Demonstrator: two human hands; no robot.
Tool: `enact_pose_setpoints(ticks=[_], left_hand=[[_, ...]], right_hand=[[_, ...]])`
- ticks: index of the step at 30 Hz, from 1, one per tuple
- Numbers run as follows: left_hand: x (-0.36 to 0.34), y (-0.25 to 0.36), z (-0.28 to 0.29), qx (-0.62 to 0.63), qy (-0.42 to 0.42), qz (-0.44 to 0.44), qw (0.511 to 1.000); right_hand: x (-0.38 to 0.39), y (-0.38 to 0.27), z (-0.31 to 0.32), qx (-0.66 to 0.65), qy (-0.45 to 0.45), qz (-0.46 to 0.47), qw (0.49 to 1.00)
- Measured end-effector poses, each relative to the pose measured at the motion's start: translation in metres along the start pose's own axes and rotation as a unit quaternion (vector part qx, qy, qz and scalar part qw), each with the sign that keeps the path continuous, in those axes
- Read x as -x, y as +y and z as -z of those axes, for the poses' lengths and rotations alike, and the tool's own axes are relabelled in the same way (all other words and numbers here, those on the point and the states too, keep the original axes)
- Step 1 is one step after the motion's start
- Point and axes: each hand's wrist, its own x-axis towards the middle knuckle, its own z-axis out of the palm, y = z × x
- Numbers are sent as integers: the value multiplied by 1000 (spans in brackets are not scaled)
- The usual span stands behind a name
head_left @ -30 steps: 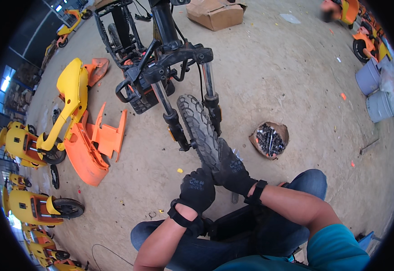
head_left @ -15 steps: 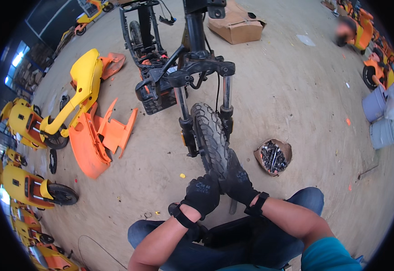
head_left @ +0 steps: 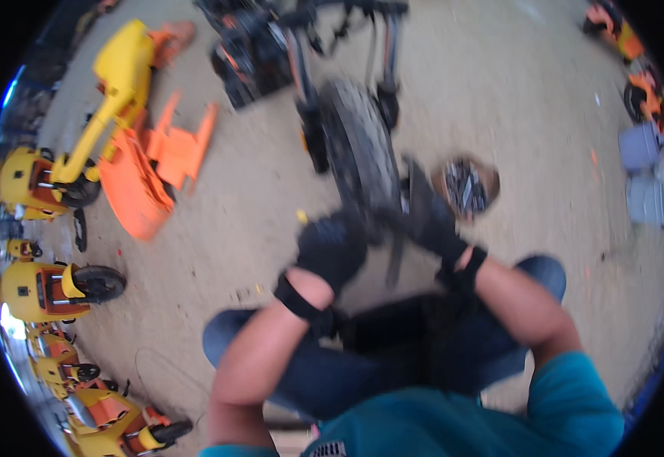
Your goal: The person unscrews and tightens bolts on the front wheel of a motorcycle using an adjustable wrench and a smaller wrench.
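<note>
A black treaded tyre (head_left: pixel 359 145) on a front wheel stands before me between two fork legs, the right fork leg (head_left: pixel 388 84) among them. My left hand (head_left: pixel 332 247), in a black glove, is closed at the near left end of the tyre; blur softens its fingertips. My right hand (head_left: pixel 429 217), also gloved in black, is at the tyre's near right side. Its fingers point forward, apart from the thumb, which reaches across toward the tyre's near end. A dark bar-like piece (head_left: pixel 395 263) shows below, between my hands. The stripped scooter frame (head_left: pixel 248 57) is beyond the fork.
An open cardboard box (head_left: pixel 488 183) of small metal parts sits right of my right hand. Orange panels (head_left: pixel 138 186) and a yellow body panel (head_left: pixel 122 72) lie at left. Yellow scooters (head_left: pixel 27 293) line the left side; pale buckets (head_left: pixel 646 199) stand far right.
The view has tilted down, so the wheel and floor items sit higher in the picture. My right hand has shifted right along the tyre's side, its fingers spreading; my left stays by the near end.
</note>
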Motion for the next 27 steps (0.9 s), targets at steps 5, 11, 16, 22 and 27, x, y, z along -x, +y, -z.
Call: enact_pose_setpoints(ticks=[5,11,16,22,27], left_hand=[[-21,10,28,-14,-71,48,996],[-29,13,31,28,-110,38,993],[-26,1,19,60,-92,1,994],[-29,8,19,58,-107,10,992],[-28,9,25,66,-99,11,993]], right_hand=[[5,42,31,24,114,100,988],[7,44,42,94,80,93,988],[2,25,47,47,113,100,987],[6,21,47,115,163,176,964],[3,26,41,64,116,152,980]])
